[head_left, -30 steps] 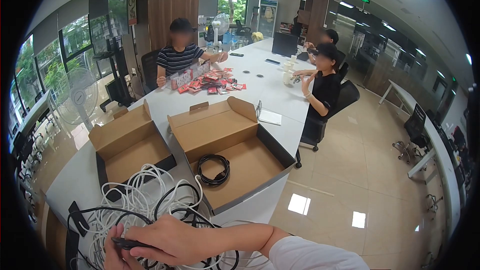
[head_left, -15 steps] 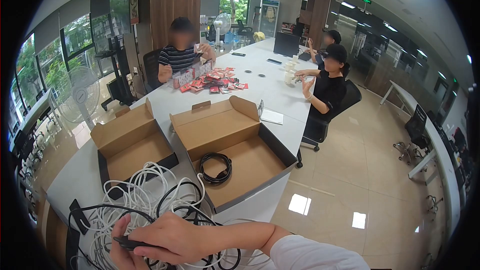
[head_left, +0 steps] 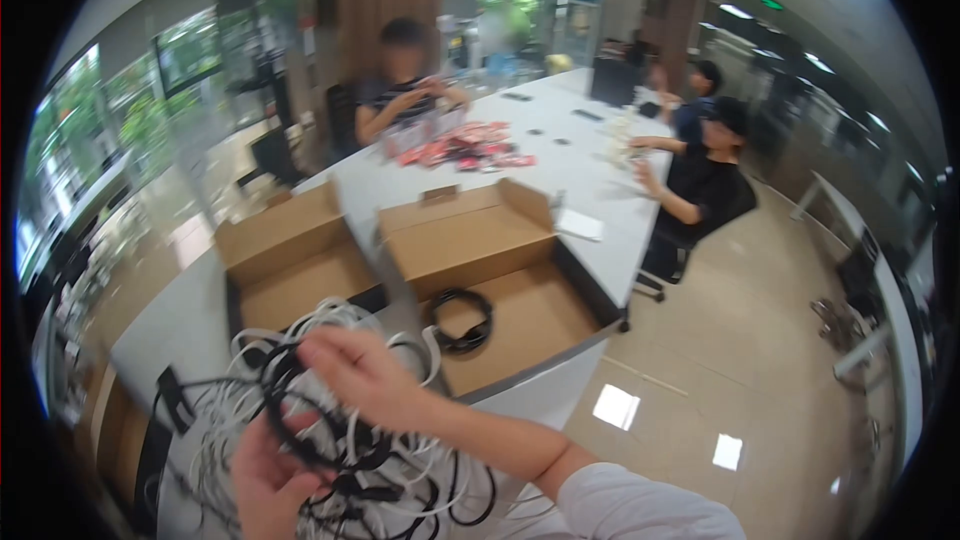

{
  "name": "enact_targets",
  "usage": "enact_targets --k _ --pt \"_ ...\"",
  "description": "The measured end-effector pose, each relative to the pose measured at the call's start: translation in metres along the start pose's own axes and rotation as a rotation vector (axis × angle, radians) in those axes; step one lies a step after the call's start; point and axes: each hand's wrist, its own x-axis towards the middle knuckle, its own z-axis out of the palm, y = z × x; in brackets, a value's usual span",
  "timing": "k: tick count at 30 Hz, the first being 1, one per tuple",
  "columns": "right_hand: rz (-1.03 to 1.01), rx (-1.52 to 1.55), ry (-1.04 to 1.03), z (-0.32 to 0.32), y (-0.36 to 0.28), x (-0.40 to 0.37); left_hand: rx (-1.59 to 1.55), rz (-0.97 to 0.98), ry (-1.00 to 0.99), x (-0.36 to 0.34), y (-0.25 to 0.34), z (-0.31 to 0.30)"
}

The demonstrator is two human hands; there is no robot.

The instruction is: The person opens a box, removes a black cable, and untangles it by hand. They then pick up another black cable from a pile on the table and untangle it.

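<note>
A black cable (head_left: 272,402) is bent into a loop between my two hands over the pile. My right hand (head_left: 362,372) is closed on the top of the loop, thumb and fingers pinched together. Below it, my left hand (head_left: 272,475) curls around the lower part of the same cable, its fingers partly hidden. Under and around both hands lies a tangle of white cables (head_left: 215,440) mixed with black ones. A coiled black cable (head_left: 463,322) rests inside the open cardboard box (head_left: 530,325) in front of my hands.
Another open cardboard box (head_left: 300,285) stands to the left. Farther along the white table (head_left: 590,155) lie red and white packets (head_left: 470,148), near a seated person (head_left: 405,90). Two more people sit along the right side. A black flat piece (head_left: 174,398) lies left of the cables.
My right hand has risen away from my left, drawing the black cable up into a loop. The black connector earlier between my hands is no longer distinct. The view has shifted and blurred.
</note>
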Motion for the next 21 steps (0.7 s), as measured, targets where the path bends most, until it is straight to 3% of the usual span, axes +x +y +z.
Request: enact_targets --k 2,4,8,10,16,21 --pt "0.149 0.094 -0.019 -0.004 -0.001 0.002 -0.142 -0.136 0.008 0.000 0.004 -0.003" --pt "0.183 0.150 0.022 0.001 0.004 0.005 -0.114 -0.107 -0.009 0.005 0.000 -0.002" --pt "0.316 0.293 -0.138 0.004 0.011 0.009 -0.042 -0.265 -0.099 0.003 -0.003 -0.009" --pt "0.393 0.299 -0.143 0.007 0.007 0.007 0.017 -0.276 -0.031 0.003 -0.005 0.000" --pt "0.341 0.247 -0.166 0.005 0.002 0.006 0.123 -0.083 -0.047 0.004 -0.007 0.002" --pt "0.349 0.237 -0.177 0.005 -0.001 0.005 0.110 -0.114 0.016 0.003 -0.003 0.006"
